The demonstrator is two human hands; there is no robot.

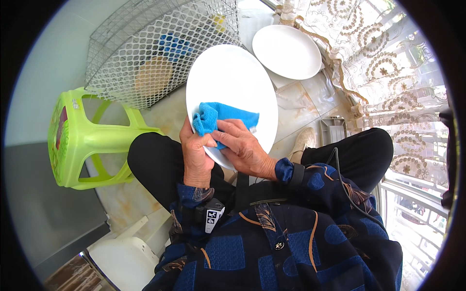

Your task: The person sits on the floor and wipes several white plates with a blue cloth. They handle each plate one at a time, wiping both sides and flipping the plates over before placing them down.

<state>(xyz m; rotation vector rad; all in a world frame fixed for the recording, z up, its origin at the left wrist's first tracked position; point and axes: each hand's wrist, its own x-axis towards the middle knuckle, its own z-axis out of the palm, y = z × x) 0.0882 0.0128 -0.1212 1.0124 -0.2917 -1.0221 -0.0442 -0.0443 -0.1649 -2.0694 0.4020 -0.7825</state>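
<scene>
A white oval plate (229,76) is held tilted over my lap. My left hand (198,151) grips its near left rim, the thumb on top beside a bunched part of a blue cloth (233,114). My right hand (244,145) lies over the plate's near part with its fingers on the cloth, pressing it to the surface; some fingertips are hidden by the cloth. A second white oval plate (287,52) rests beyond, to the right, apart from the one I hold.
A green plastic stool (98,140) stands on its side at the left. Behind it is a wire mesh cage (160,54) with blue and tan things inside. A lace curtain (393,72) hangs at the right, near a grey plastic tray (333,131) on the tiled floor.
</scene>
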